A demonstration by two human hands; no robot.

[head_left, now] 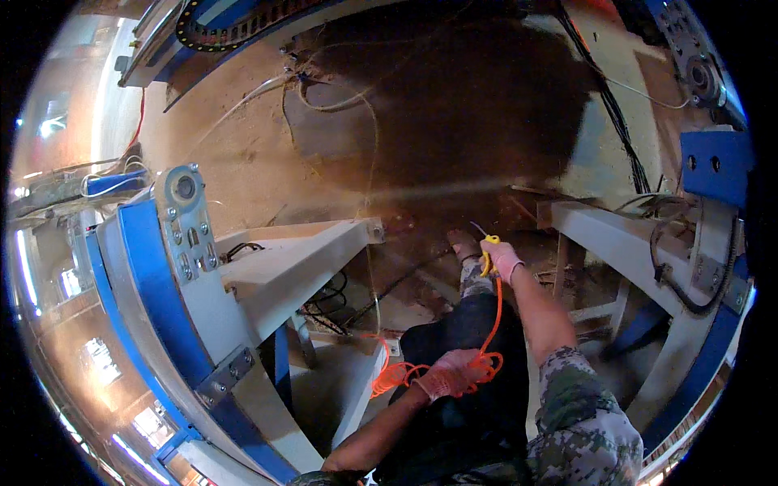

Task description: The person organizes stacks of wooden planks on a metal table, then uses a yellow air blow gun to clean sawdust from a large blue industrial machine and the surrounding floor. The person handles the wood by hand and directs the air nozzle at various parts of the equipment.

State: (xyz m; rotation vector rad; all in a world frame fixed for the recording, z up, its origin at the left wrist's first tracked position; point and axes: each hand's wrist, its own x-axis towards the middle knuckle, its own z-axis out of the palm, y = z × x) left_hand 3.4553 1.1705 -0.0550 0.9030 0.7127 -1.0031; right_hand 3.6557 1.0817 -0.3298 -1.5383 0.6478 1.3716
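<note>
My right hand (502,257), in a pinkish glove, is closed round a yellow air blow gun (488,257). Its thin nozzle points away and up to the left. An orange coiled air hose (497,312) runs from the gun back toward my body. Lower down, my gloved left hand (450,375) grips the hose, with loops bunched on both sides of it. The coil trails off left over a pale beam. My left fingers are partly hidden by the loops.
White and blue machine frames stand at the left (304,263) and right (616,235). Cables and a thin hose lie on the dusty brown floor (243,146) ahead, which has a large dark patch. A black cable bundle (620,121) hangs at the far right.
</note>
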